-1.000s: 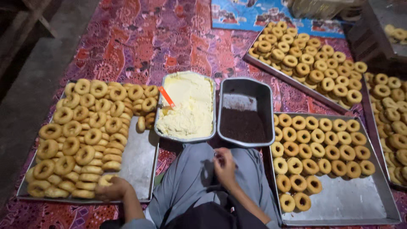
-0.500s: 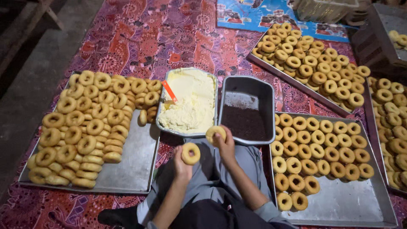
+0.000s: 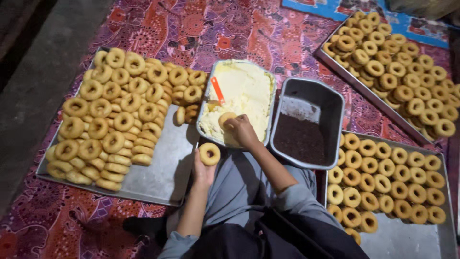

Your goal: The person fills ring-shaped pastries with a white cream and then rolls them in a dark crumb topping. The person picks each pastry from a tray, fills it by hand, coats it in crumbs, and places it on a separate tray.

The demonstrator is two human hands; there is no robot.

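Head view, looking straight down at a seated person's lap and the patterned mat (image 3: 268, 33) on the floor. The right hand (image 3: 242, 130) grips a plain ring doughnut (image 3: 227, 120) and holds it flat-face-down against the pale cream in the cream tray (image 3: 266, 81), near that tray's near edge; the fingers cover most of the ring, so its hole cannot be seen. The left hand (image 3: 203, 170) grasps a second doughnut (image 3: 209, 154) by its lower rim, held upright-ish with the hole facing the camera, just over the near right corner of the left tray (image 3: 158, 177). An orange spatula (image 3: 217, 89) lies stuck in the cream, its handle pointing away and to the left. Just right of the cream sits a dark tub (image 3: 330, 103) holding chocolate sprinkles (image 3: 302, 141). The left tray carries heaped plain doughnuts (image 3: 115, 120); the right tray (image 3: 412, 240) and the far tray (image 3: 364, 91) hold more rings in rows.
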